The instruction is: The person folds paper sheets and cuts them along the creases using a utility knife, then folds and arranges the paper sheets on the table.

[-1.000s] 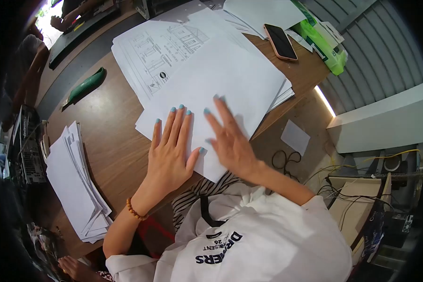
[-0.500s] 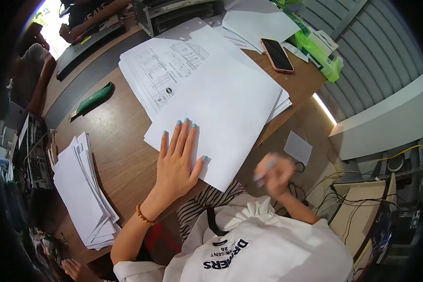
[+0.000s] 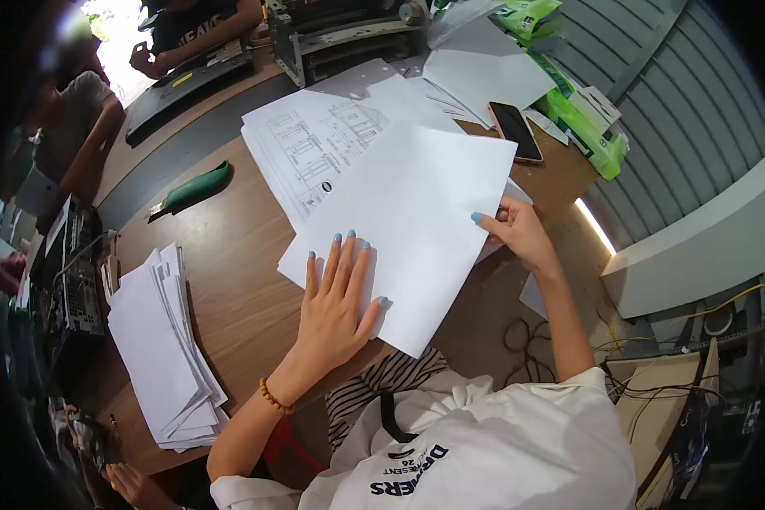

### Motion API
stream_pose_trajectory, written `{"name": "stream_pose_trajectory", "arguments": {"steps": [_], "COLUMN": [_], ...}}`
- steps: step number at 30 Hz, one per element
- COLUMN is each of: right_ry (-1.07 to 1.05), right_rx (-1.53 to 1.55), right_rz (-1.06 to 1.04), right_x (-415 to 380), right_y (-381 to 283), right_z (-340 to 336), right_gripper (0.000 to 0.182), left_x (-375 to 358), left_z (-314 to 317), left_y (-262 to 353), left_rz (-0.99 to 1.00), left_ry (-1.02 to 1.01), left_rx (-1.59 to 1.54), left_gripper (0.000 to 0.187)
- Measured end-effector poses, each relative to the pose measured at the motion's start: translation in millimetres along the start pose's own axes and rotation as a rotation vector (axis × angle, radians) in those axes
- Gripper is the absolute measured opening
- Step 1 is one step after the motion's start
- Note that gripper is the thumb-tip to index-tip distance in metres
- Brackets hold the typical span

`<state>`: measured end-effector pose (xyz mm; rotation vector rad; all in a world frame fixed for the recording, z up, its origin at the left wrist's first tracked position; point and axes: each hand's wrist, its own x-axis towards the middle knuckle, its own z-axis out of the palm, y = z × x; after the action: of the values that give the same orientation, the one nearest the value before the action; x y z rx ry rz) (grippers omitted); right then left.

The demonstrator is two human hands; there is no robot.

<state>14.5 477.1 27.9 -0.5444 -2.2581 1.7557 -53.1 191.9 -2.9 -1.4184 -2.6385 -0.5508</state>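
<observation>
The right hand (image 3: 521, 235) pinches the raised edge of the white sheet (image 3: 425, 195), the left hand (image 3: 336, 319) lies on it, thumb wide; lifting further likely calls for steady left-hand pressure.

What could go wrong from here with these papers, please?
The white sheet might crease, since the left hand lies flat on it while the right hand grips its right edge. Its near corner juts past the edge of the table, so it could catch or bend there. The phone lies close to the sheet's far right corner and might get nudged.
</observation>
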Motion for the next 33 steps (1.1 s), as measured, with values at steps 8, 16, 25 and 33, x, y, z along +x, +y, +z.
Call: {"name": "stream_pose_trajectory", "arguments": {"steps": [8, 16, 25, 33], "right_ry": [0.212, -0.044, -0.144, -0.174], "right_rx": [0.173, -0.769, -1.011, -1.046], "right_rz": [-0.120, -0.908, -1.076, -1.116], "right_x": [25.2, 9.9, 10.3, 11.9], "right_y": [9.2, 0.9, -0.1, 0.8], "right_z": [43.0, 69.6, 72.1, 72.5], "right_gripper": [0.019, 0.053, 0.043, 0.040], "left_x": [14.3, 11.6, 7.7, 7.6], "left_z": [-12.2, 3.0, -34.2, -33.0], "left_y": [0.7, -12.9, -52.4, -53.2], "left_rz": [0.150, 0.140, -0.051, -0.082], "left_ry": [0.065, -0.042, 0.133, 0.125], "left_rx": [-0.018, -0.263, -0.473, -0.472], "left_gripper": [0.065, 0.047, 0.032, 0.034]}}
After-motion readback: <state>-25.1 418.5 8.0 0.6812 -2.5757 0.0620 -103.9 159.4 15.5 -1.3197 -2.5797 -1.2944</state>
